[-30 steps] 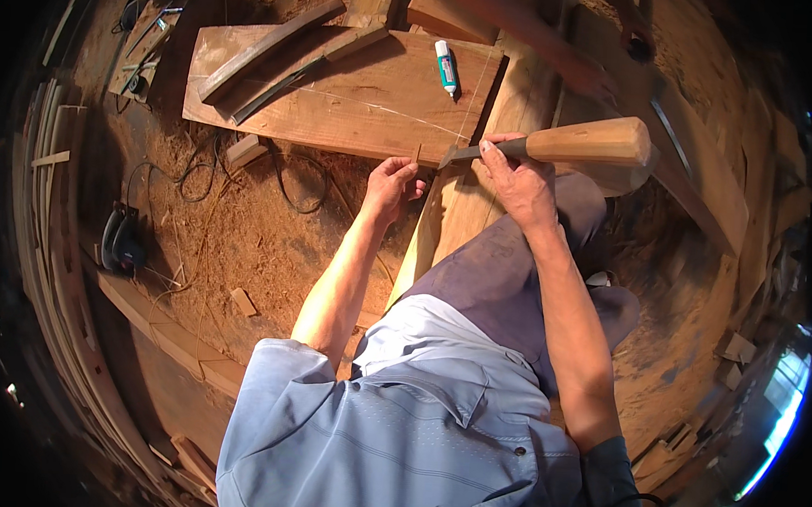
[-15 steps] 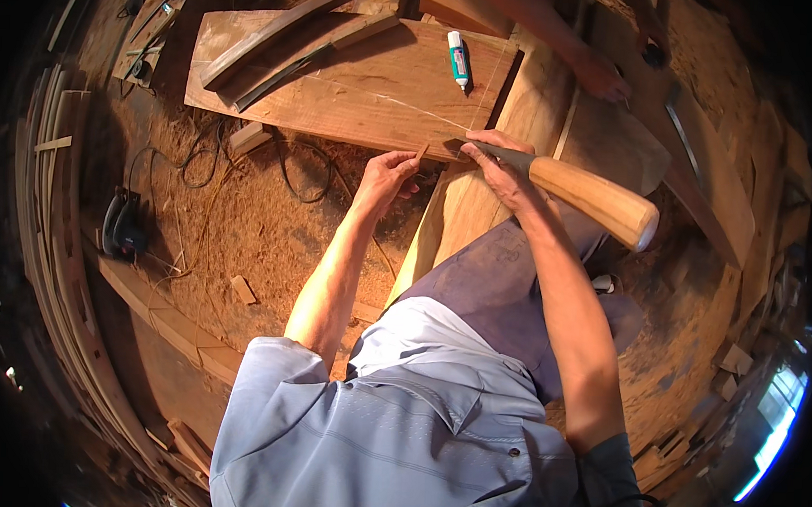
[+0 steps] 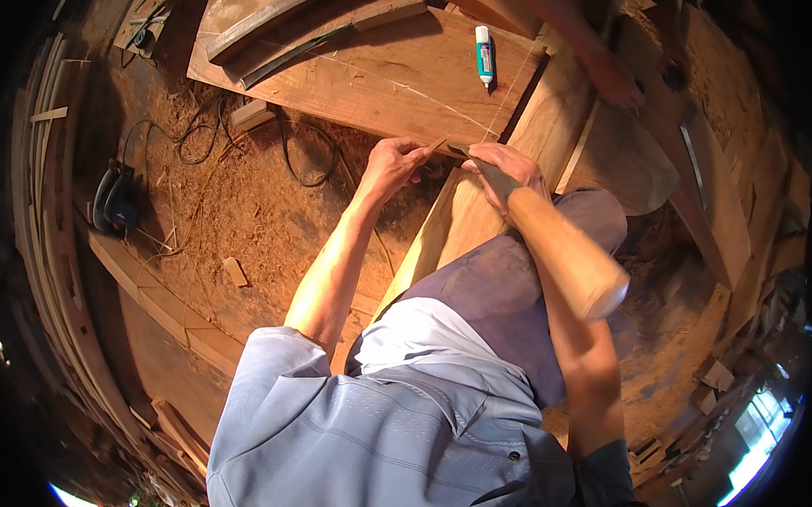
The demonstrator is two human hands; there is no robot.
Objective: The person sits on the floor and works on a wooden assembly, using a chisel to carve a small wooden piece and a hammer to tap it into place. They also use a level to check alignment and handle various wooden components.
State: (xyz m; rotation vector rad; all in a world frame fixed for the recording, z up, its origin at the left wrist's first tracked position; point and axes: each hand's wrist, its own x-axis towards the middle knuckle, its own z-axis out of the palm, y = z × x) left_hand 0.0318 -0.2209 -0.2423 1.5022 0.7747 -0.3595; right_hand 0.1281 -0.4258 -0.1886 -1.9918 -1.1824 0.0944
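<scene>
My right hand point(image 3: 511, 166) is closed round the metal shank of a chisel point(image 3: 569, 252). Its thick wooden handle slants back over my right forearm, and its blade end points left. Between the fingertips of my left hand point(image 3: 391, 169) is a thin sliver of wood point(image 3: 440, 145), close to the chisel's tip; whether the two touch I cannot tell. Both hands are at the near edge of a broad wooden plank point(image 3: 377, 89) with pale lines drawn across it. A white and teal pen-like tube point(image 3: 484, 59) lies on that plank.
Two long wooden-bodied pieces, one a dark-bladed tool point(image 3: 297, 57), lie on the plank. A light beam point(image 3: 462, 206) runs beneath. Another person's hand point(image 3: 617, 81) is at the far right. A power tool point(image 3: 114, 200) and cable point(image 3: 292, 171) lie among shavings at left.
The chisel's handle has swung towards me, its blade turning towards the sliver. My left hand has brought the sliver nearer the blade. The whole view has shifted slightly.
</scene>
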